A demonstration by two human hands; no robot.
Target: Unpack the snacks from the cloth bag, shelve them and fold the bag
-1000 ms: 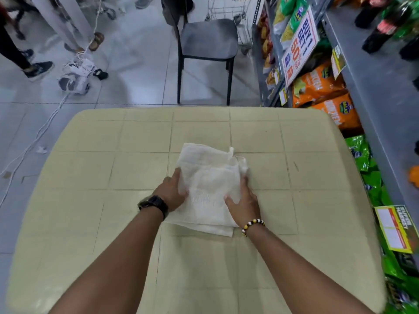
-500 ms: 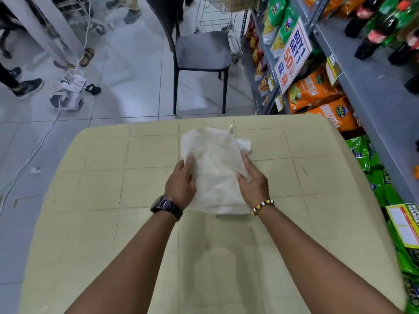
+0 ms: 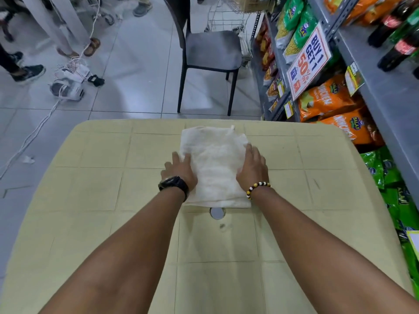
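A white cloth bag (image 3: 215, 164) lies folded into a flat rectangle on the beige tiled table (image 3: 95, 189), toward its far middle. My left hand (image 3: 181, 171), with a black watch on the wrist, rests flat at the bag's left edge, fingers spread. My right hand (image 3: 252, 167), with a beaded bracelet, lies flat on the bag's right edge. Neither hand grips the cloth. Orange snack packets (image 3: 326, 100) and green snack packets (image 3: 385, 175) sit on the grey store shelves (image 3: 383, 91) at the right.
A round hole (image 3: 217, 213) shows in the table just near the bag's near edge. A dark chair (image 3: 210, 53) stands beyond the table. Cables and a white device (image 3: 68, 87) lie on the floor at left, near other people's feet. Soda bottles (image 3: 399, 41) stand on the upper shelf.
The bag was pushed away from me toward the table's far edge and pressed flat. Both hands slid forward with it and now lie open on its sides. The table hole came into view.
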